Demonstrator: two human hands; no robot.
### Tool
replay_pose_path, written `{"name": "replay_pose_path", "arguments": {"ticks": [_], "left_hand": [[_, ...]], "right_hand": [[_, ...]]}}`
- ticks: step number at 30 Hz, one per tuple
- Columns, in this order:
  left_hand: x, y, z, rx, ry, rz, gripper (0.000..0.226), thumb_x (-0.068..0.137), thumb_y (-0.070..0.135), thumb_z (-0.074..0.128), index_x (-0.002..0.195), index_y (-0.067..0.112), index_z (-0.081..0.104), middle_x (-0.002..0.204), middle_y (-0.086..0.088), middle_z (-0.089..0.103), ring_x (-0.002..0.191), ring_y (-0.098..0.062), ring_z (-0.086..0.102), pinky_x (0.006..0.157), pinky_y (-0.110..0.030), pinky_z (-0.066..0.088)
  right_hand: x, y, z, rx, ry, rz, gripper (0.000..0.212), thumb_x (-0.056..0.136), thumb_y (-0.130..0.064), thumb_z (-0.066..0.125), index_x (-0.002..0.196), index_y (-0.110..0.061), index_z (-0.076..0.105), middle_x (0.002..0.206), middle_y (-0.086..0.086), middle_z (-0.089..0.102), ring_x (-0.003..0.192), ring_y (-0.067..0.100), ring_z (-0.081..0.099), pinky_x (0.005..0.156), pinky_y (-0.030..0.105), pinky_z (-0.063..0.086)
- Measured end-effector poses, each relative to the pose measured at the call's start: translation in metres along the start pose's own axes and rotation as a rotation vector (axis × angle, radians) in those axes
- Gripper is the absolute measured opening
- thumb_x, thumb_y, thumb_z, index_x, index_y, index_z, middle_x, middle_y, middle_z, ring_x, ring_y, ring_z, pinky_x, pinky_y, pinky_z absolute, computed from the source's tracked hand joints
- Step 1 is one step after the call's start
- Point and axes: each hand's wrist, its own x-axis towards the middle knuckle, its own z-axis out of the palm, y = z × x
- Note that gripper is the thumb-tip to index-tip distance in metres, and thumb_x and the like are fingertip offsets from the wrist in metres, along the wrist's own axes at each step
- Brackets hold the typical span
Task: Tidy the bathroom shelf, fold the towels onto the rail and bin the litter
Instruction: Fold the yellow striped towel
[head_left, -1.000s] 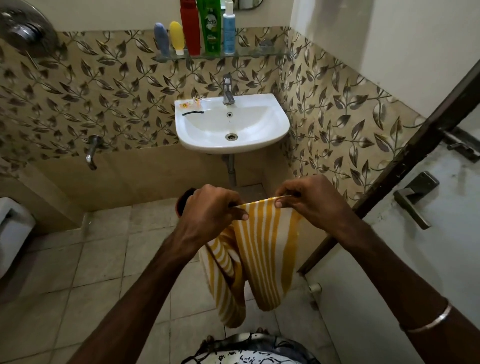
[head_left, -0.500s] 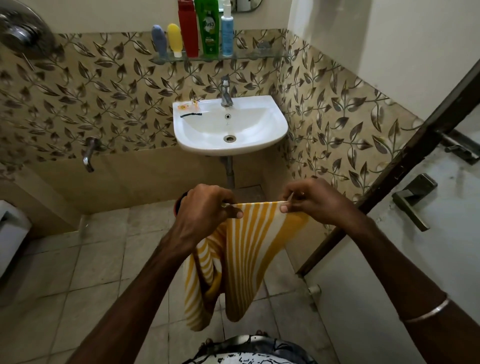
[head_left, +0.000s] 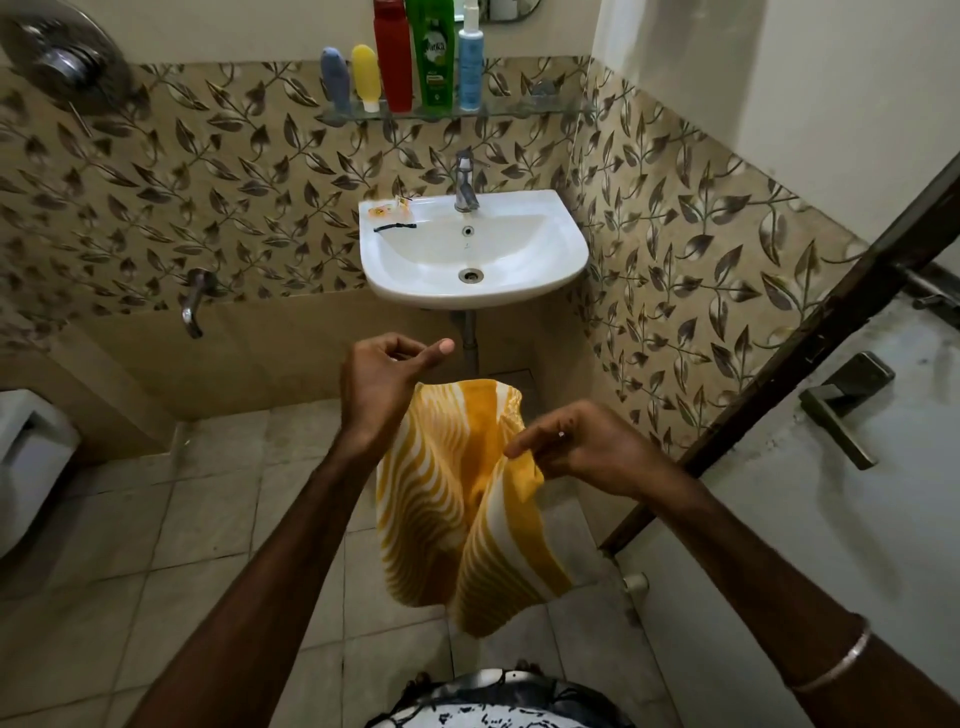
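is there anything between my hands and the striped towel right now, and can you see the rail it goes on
Nothing visible stands between them. The right hand pinches an edge of the yellow and white striped towel, and the left hand is right above its top fold, apparently not gripping it. No towel rail shows in this view, so that path cannot be judged.

Five bottles, one towel, one sink.

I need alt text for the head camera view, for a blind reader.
The right hand pinches a yellow-and-white striped towel hanging above the tiled floor, while the left hand is raised beside it. Behind, a white sink hangs below a glass shelf of bottles.
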Motion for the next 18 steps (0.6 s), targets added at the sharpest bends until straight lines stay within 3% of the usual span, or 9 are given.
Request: {"name": "replay_pose_path", "arguments": {"ticks": [3, 6, 8, 11, 14, 16, 18], "left_hand": [[-0.008, 0.003, 0.008, -0.131, -0.137, -0.058, 0.023, 0.071, 0.036, 0.087, 0.071, 0.019, 0.072, 0.066, 0.008, 0.073, 0.066, -0.002, 0.067, 0.066, -0.026, 0.051], [-0.020, 0.011, 0.013, -0.237, -0.260, -0.071, 0.023, 0.072, 0.038, 0.085, 0.078, 0.019, 0.073, 0.075, 0.003, 0.075, 0.077, -0.016, 0.071, 0.073, -0.036, 0.055], [-0.028, 0.019, 0.014, -0.287, -0.353, -0.065, 0.034, 0.070, 0.043, 0.082, 0.088, 0.016, 0.073, 0.085, -0.002, 0.077, 0.085, -0.020, 0.073, 0.077, -0.037, 0.057], [-0.038, 0.027, 0.010, -0.343, -0.480, -0.071, 0.045, 0.066, 0.045, 0.083, 0.096, 0.014, 0.072, 0.092, -0.007, 0.076, 0.087, -0.023, 0.073, 0.075, -0.039, 0.060], [-0.037, 0.030, -0.005, -0.330, -0.558, -0.096, 0.040, 0.067, 0.037, 0.084, 0.100, 0.018, 0.073, 0.088, 0.001, 0.076, 0.081, -0.017, 0.074, 0.063, -0.028, 0.058], [-0.035, 0.029, -0.017, -0.307, -0.614, -0.128, 0.036, 0.067, 0.027, 0.084, 0.101, 0.020, 0.074, 0.086, 0.002, 0.075, 0.078, -0.014, 0.073, 0.060, -0.025, 0.057], [-0.034, 0.026, -0.025, -0.270, -0.631, -0.164, 0.035, 0.063, 0.021, 0.083, 0.098, 0.021, 0.077, 0.090, -0.003, 0.077, 0.080, -0.018, 0.074, 0.065, -0.034, 0.060]], "right_hand": [[0.009, -0.010, 0.015, -0.139, 0.199, -0.207, 0.019, 0.079, -0.009, 0.081, 0.093, -0.021, 0.078, 0.097, -0.003, 0.072, 0.090, 0.008, 0.070, 0.078, 0.028, 0.059], [0.020, -0.016, 0.019, -0.210, 0.227, -0.302, 0.018, 0.075, -0.019, 0.086, 0.091, -0.023, 0.078, 0.125, 0.001, 0.057, 0.120, 0.013, 0.055, 0.094, 0.036, 0.053], [0.027, -0.022, 0.022, -0.059, 0.129, -0.334, 0.016, 0.078, -0.013, 0.083, 0.092, -0.016, 0.076, 0.135, 0.002, 0.056, 0.130, 0.013, 0.052, 0.103, 0.038, 0.050], [0.033, -0.024, 0.024, 0.092, 0.111, -0.335, 0.018, 0.082, -0.002, 0.077, 0.097, -0.012, 0.073, 0.117, 0.007, 0.067, 0.115, 0.020, 0.063, 0.097, 0.037, 0.053], [0.034, -0.023, 0.019, 0.138, 0.156, -0.297, 0.022, 0.084, 0.000, 0.074, 0.106, 0.001, 0.072, 0.108, 0.021, 0.069, 0.106, 0.036, 0.066, 0.093, 0.051, 0.055], [0.032, -0.022, 0.013, 0.159, 0.163, -0.295, 0.018, 0.085, 0.001, 0.072, 0.102, 0.004, 0.072, 0.102, 0.022, 0.070, 0.100, 0.034, 0.068, 0.090, 0.051, 0.057], [0.029, -0.022, 0.008, 0.181, 0.176, -0.293, 0.014, 0.085, 0.004, 0.070, 0.099, 0.008, 0.070, 0.098, 0.022, 0.070, 0.093, 0.027, 0.068, 0.087, 0.044, 0.057]]}}
